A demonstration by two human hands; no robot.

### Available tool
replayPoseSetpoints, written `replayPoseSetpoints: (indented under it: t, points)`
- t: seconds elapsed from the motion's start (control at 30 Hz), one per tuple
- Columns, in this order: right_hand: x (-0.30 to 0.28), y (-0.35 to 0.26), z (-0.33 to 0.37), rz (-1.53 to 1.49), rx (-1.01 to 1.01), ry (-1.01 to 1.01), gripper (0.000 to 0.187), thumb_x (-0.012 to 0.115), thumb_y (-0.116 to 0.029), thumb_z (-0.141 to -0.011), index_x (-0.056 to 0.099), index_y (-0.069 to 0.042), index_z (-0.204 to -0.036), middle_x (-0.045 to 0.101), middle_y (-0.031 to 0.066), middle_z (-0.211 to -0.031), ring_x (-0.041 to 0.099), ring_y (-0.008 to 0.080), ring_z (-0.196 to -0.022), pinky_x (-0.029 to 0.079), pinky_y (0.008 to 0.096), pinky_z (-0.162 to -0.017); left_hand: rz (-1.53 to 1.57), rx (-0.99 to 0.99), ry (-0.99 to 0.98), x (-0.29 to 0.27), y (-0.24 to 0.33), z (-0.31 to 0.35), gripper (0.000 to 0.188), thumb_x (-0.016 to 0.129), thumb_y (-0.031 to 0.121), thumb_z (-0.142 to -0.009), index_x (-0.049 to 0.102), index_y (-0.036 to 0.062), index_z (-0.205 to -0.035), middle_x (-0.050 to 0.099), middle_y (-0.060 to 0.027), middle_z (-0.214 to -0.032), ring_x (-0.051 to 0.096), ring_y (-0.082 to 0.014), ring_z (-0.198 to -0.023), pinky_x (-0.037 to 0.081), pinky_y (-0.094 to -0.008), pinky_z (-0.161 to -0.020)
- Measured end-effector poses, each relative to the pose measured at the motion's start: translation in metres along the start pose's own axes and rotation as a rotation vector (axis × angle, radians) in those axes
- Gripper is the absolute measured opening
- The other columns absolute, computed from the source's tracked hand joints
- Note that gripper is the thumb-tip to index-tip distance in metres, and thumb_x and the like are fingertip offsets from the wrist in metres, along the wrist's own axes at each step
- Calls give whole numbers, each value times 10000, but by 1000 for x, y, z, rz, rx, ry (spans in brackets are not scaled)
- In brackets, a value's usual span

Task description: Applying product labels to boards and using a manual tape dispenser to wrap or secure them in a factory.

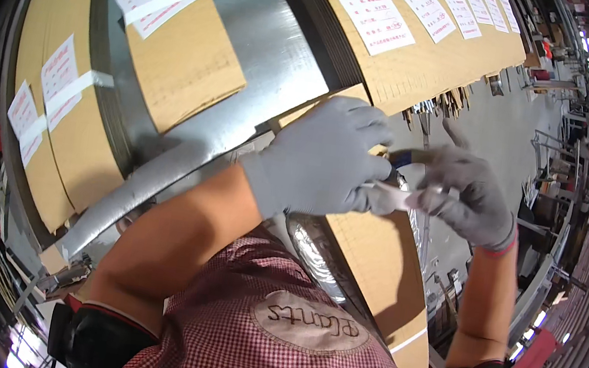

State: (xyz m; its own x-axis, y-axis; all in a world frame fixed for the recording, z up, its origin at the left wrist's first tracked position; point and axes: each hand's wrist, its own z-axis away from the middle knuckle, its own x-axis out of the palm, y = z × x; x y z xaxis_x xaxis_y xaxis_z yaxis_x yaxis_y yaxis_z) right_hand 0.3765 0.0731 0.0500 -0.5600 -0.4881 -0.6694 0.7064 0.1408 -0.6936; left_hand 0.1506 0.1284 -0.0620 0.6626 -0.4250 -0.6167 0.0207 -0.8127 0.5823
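Note:
My left hand (327, 158), in a grey glove, reaches across above the edge of a metal-topped bench. Its fingertips pinch one end of a pale, whitish strip (400, 198) that looks like tape. At the other end, the thumb and fingers of my gloved right hand (468, 196) close on the strip; this hand is partly blurred. Just above the strip, between both hands, shows a small dark and blue curved thing (400, 158), half hidden by fingers, its kind unclear. Beneath the hands stands a long cardboard piece (381, 262).
Flat cardboard stacks (183, 65) with white, red-printed labels (372, 14) lie on the metal bench top (272, 40); clear tape crosses some labels. A silvery wrapped roll (315, 254) is close to my checked apron. Racks and machinery line the grey floor (491, 128) at right.

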Motion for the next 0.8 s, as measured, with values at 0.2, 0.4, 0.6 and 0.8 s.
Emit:
replayPoseSetpoints:
  t: [0.2,0.4,0.6,0.8]
  points:
    - [68,75,-27,680,304,14,119,628,-242,-794,682,-159,-729,674,92,-760,647,285,-745,366,471,-1003,154,-130,-124,-12,8,-18,809,751,371,-619,492,-68,-1247,553,-201,-1144,541,-349,-1062,413,-456,-943]
    - [21,41,-3,862,140,516,194,802,-175,-698,614,-135,-725,619,30,-716,654,272,-959,327,534,-1056,-205,80,-517,20,41,-16,637,628,297,-823,435,105,-1398,468,-160,-1381,357,-316,-1359,218,-453,-1154]
    - [6,-18,-31,344,49,723,499,769,-128,-710,597,8,-1158,594,191,-1208,570,324,-1150,387,450,-1031,-131,173,-701,45,40,-26,424,529,177,-868,534,111,-1287,579,-40,-1175,472,-223,-1227,240,-461,-1123]
    - [160,-78,161,-1121,536,415,594,719,-372,-797,591,62,-1183,593,197,-1240,540,312,-1189,369,454,-1042,-149,296,-572,27,43,-22,552,665,263,-738,540,156,-1266,538,-91,-1144,504,-244,-1123,277,-447,-1064]
